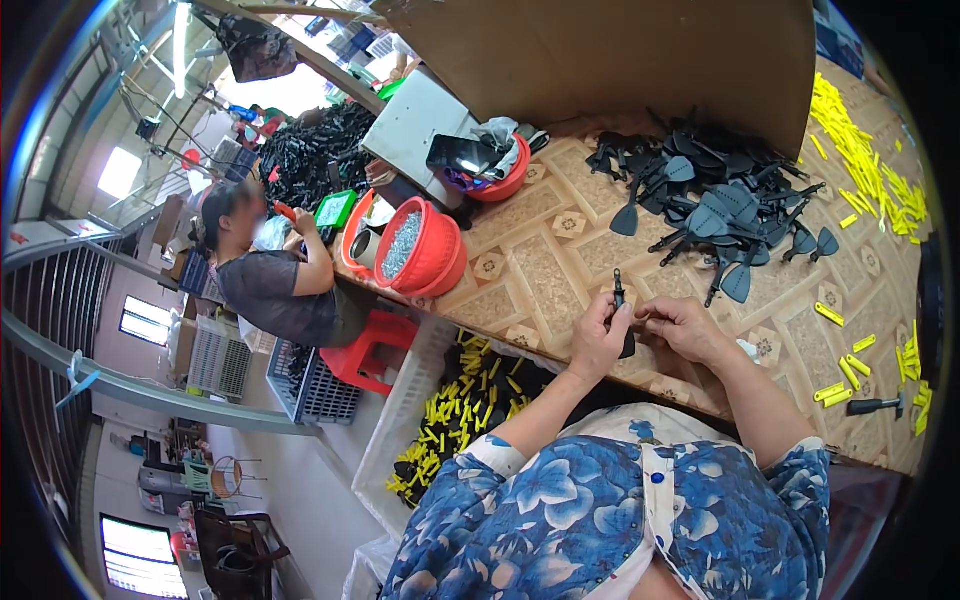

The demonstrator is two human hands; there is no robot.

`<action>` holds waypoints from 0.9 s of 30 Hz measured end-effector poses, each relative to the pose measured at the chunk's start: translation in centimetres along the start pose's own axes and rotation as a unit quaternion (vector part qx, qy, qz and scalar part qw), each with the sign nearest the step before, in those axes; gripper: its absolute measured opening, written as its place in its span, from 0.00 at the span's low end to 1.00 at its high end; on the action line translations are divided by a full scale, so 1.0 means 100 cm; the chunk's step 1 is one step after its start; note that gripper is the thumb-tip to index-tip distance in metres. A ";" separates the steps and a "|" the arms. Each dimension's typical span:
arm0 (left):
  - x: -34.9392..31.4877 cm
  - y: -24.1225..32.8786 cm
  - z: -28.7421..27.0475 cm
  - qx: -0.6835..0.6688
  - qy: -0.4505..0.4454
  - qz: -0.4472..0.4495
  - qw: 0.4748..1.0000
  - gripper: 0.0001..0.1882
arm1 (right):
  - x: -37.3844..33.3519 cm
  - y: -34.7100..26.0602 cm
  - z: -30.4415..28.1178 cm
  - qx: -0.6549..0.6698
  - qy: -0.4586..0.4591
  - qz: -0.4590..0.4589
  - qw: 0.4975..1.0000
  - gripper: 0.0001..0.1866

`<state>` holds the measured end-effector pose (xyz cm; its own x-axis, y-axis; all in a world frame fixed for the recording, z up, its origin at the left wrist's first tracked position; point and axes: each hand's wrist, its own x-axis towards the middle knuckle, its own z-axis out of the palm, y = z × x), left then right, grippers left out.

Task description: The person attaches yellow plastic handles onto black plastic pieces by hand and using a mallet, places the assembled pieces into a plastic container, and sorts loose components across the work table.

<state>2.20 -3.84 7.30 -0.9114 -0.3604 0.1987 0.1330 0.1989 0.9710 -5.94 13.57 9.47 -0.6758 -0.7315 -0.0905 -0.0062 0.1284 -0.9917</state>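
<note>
My left hand [597, 338] is closed round a black paddle-shaped plastic piece [628, 346], its narrow stem sticking up past my thumb and its blade low by the table edge. Just beside it is my right hand [686, 326], fingers curled and pinched together; whatever they hold is too small to make out. Ahead lies a heap of similar black paddle-shaped pieces [735, 205] with flat blades and thin stems. Loose yellow handles [830, 392] are scattered to the right of my right forearm, near a hammer [875, 406] with a dark grip.
Red baskets [425, 262] stand at the table's left, one full of small metal parts. A cardboard sheet [620, 60] walls the far side. More yellow handles [850, 130] pile up far right. Below left, a white crate [385, 470] holds yellow-handled black pieces. A person [275, 270] sits further left.
</note>
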 end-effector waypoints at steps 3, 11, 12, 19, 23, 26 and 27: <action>-0.001 0.002 0.000 0.008 0.001 -0.001 1.000 0.08 | 0.001 0.005 -0.003 -0.044 -0.003 -0.035 0.998 0.10; -0.002 0.006 0.003 0.012 0.010 0.015 1.000 0.09 | -0.010 -0.007 0.000 -0.078 0.008 -0.019 0.997 0.11; -0.003 0.008 0.002 0.028 0.007 0.009 1.000 0.09 | -0.009 -0.004 0.001 -0.080 0.010 -0.043 0.996 0.11; 0.000 0.000 0.001 0.024 0.026 0.022 0.999 0.08 | -0.008 -0.013 0.003 -0.128 0.008 -0.050 0.991 0.11; -0.001 0.004 0.002 0.000 0.020 0.031 0.999 0.08 | -0.009 -0.006 0.001 -0.116 0.021 -0.058 0.991 0.11; -0.002 -0.002 -0.002 0.018 0.025 0.040 0.999 0.08 | -0.008 -0.009 0.004 -0.138 0.019 -0.043 0.989 0.10; -0.002 0.000 -0.004 0.023 0.027 0.042 0.998 0.08 | -0.007 -0.006 0.005 -0.131 0.018 -0.048 0.990 0.10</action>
<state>2.52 -4.09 7.31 -0.8752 -0.3895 0.2870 0.1888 0.2714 0.9438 -5.12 13.68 10.08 -0.6892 -0.7245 0.0108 -0.2590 0.2324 -0.9375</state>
